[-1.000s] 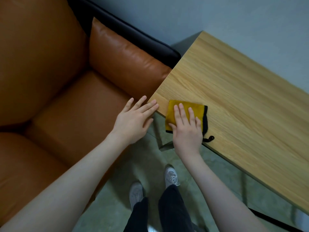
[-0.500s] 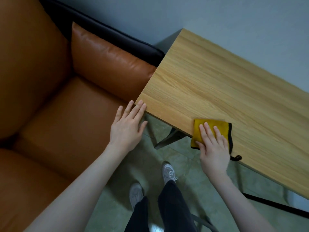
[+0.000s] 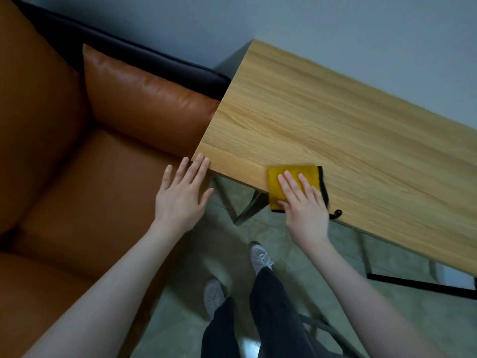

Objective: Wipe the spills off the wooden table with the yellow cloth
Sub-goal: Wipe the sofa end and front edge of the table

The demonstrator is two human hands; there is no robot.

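Flat, R hand [image 3: 304, 205] fingers together press yellow cloth [image 3: 293, 177] at wooden table [image 3: 335, 130] edge.

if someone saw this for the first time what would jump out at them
The folded yellow cloth with black trim stands out first, pressed flat under the right hand at the near edge of the light wooden table, partly overhanging it. Next comes the big orange leather sofa filling the left side, its armrest against the table's end. The left hand is spread open, its fingers touching the table's near corner.
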